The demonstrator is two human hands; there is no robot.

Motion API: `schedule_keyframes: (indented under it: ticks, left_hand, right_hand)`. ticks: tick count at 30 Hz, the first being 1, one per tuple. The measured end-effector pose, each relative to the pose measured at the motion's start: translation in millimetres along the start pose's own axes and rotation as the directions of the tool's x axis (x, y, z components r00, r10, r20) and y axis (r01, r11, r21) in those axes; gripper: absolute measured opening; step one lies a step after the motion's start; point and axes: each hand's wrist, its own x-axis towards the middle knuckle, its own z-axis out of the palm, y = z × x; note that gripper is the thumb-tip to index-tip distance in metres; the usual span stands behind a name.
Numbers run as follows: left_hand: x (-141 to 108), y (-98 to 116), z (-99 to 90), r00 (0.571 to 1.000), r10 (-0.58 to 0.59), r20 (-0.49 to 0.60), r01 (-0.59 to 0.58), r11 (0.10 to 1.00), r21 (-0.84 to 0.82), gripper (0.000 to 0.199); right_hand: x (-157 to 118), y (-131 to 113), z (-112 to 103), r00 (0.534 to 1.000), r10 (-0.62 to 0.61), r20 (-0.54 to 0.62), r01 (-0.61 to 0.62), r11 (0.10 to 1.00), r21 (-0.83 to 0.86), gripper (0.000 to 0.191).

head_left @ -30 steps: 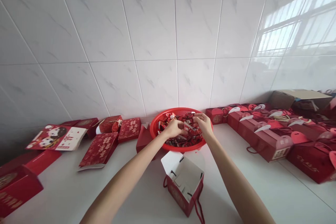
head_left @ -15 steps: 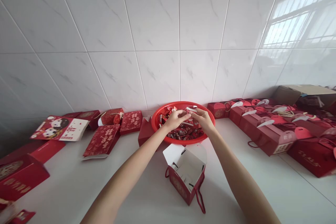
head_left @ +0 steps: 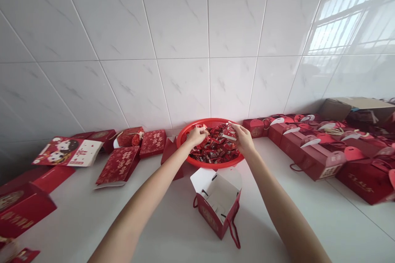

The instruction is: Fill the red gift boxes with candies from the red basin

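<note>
My right hand (head_left: pixel 244 139) grips a small red-and-white packet (head_left: pixel 229 132) over the right side of a red plastic basket (head_left: pixel 212 166). Wrapped candies (head_left: pixel 216 152) in shiny red foil fill the basket. Above its left side is my left hand (head_left: pixel 197 136), fingers pinched together; whatever they hold is too small to make out. In front of the basket stands an open red gift box (head_left: pixel 212 218) with a white inside, its flaps up and a red cord handle hanging at its side.
Several closed red gift boxes (head_left: pixel 311 156) stand in rows on the right, with a cardboard box (head_left: pixel 336 111) behind. To the left lie red boxes (head_left: pixel 119 166) and a printed packet with cartoon figures (head_left: pixel 66 152). A tiled wall (head_left: pixel 185 90) rises behind the white table (head_left: pixel 154 230).
My hands were together over the basket and have moved apart, the left one leftward and the right one rightward with the red-and-white packet. The open gift box has stayed in place.
</note>
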Motion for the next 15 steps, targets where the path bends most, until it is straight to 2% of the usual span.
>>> schedule_keyframes:
  ticks: [2, 5, 7, 11, 15]
  left_hand:
    - [5, -3, -3.0, 1.000, -0.002, 0.016, 0.000, 0.996, 0.092, 0.006]
    - [10, 0, -3.6, 0.998, 0.036, 0.059, -0.046, 0.984, 0.174, 0.007]
    - [13, 3, -0.6, 0.989, 0.070, 0.128, -0.094, 0.976, 0.194, 0.011]
    - [11, 5, 10.2, 0.942, 0.110, 0.318, -0.178, 0.965, 0.192, 0.021]
    - [5, 2, 12.9, 0.912, 0.136, 0.388, -0.219, 0.959, 0.179, 0.022]
  right_hand:
    - [1, 0, 0, 1.000, 0.008, 0.015, -0.008, 1.000, -0.004, 0.020]
    - [1, 2, 0, 1.000, 0.000, 0.008, 0.000, 1.000, -0.005, 0.024]
    - [1, 2, 0, 1.000, 0.000, -0.006, 0.000, 1.000, -0.004, 0.026]
    - [1, 1, 1, 1.000, 0.013, 0.001, -0.013, 1.000, -0.028, 0.028]
    - [0, -1, 1, 0.999, 0.023, 0.046, -0.020, 0.998, -0.068, 0.022]
